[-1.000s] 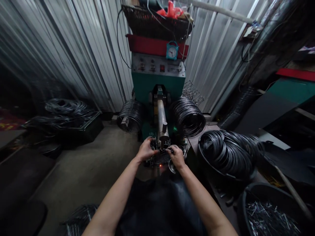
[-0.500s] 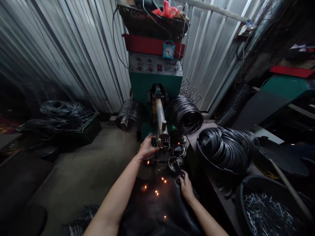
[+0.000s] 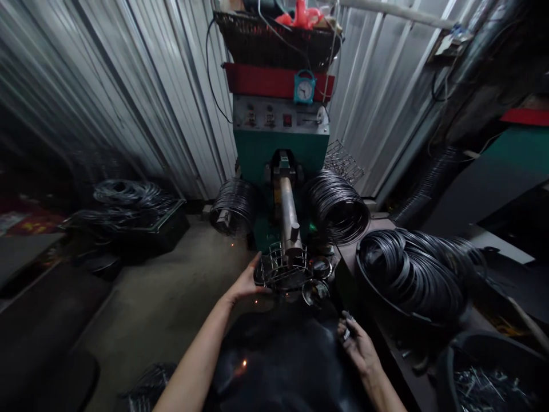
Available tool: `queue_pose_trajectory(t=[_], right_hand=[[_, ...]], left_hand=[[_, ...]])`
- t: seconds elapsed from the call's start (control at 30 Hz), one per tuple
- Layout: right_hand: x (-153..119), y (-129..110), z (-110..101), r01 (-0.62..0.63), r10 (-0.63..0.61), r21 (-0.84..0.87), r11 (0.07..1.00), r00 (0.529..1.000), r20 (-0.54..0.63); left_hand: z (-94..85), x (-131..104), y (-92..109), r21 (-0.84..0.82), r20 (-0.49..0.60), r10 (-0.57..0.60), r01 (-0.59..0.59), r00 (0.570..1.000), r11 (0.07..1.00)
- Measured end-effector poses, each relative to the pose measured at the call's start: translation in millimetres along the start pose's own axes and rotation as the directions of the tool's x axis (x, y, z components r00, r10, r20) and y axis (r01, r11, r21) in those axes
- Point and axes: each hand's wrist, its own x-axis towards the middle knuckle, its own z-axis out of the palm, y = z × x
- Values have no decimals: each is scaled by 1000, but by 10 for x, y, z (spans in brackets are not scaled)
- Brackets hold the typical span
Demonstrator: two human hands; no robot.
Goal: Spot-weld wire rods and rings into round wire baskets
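Observation:
My left hand [image 3: 245, 285] grips the left side of a round wire basket [image 3: 269, 273] under the tip of a metal welding arm [image 3: 289, 212]. The arm juts toward me from a green machine [image 3: 257, 151]. My right hand [image 3: 359, 346] is apart from the basket, low and to the right. Between its closed fingers are short metal pieces [image 3: 347, 333], too small to make out fully. Two small round dishes stand right of the basket, the nearer dish [image 3: 315, 293] just in front of the other. A spark glows over the dark apron [image 3: 274, 349] on my lap.
Wire coils flank the machine, a left coil [image 3: 234, 207] and a right coil [image 3: 337, 206]. A tub of wire rings [image 3: 412, 274] stands at right, with a bin of short wire pieces [image 3: 489, 386] nearer. A crate with wire [image 3: 158, 229] sits on the floor at left.
The basket has turned or tilted, showing more of its wire grid, and my left hand has shifted round its side. My right hand moved right, away from the dishes. Fewer sparks fly.

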Motion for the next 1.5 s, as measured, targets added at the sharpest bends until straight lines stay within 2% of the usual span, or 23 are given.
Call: queue_pose_trajectory(t=[0.07,0.13,0.27,0.37,0.43,0.5,0.57,0.63,0.7,0.8,0.87,0.93,1.03,1.13,1.23,1.33,1.37,1.43,1.5], right_hand=[[-11,-22,29,-60,58,57,997,998,37],[-20,-54,74,-97,91,80,992,993,72],[-79,-122,96,-73,68,46,996,992,111],[-172,-121,20,45,-40,-42,998,994,103],[-241,-78,-72,210,-203,-173,962,978,55],[-298,-6,-192,366,-378,-404,838,924,54],[-342,72,-319,450,-467,-640,623,870,156],[-385,123,-406,489,-465,-773,404,837,287],[-454,112,-394,510,-429,-822,255,821,376],[-646,-35,-111,577,-317,-809,111,792,522],[-808,-179,233,649,-218,-760,11,744,632],[-947,-309,627,687,-86,-719,-106,714,694],[-1047,-402,1156,678,75,-675,-293,720,690],[-1041,-333,1477,628,120,-656,-419,754,646],[-1000,-145,1553,575,13,-662,-480,759,651],[-941,55,1448,565,-65,-664,-490,736,674],[-914,102,1395,588,-63,-663,-463,725,686],[-856,146,1302,677,-10,-647,-350,688,725],[-805,123,1253,777,71,-587,-227,615,786]], left_hand=[[93,-69,-87,-111,-19,-51,48,999,993],[222,-84,-112,-228,-85,-80,59,993,972],[379,-98,-57,-354,-215,-118,35,970,935],[352,-247,22,-295,-300,-114,22,947,955],[308,-424,90,-200,-342,-84,15,936,980],[280,-626,181,-80,-347,-24,-4,938,997],[277,-812,297,60,-291,64,-49,955,997],[294,-948,432,204,-199,148,-107,969,973],[312,-1022,572,332,-131,195,-142,972,932],[325,-1039,760,462,-107,199,-128,974,878],[331,-1019,862,510,-97,193,-118,976,852],[346,-999,946,549,-61,198,-132,978,825],[385,-1001,1035,596,-5,204,-161,979,786],[425,-1037,1065,597,21,192,-166,981,785],[450,-1083,1042,566,39,189,-177,981,805],[454,-1121,998,542,58,196,-196,979,817],[450,-1130,983,536,62,196,-199,979,821],[434,-1143,959,520,60,190,-193,980,832],[409,-1145,948,498,49,176,-177,983,849]])
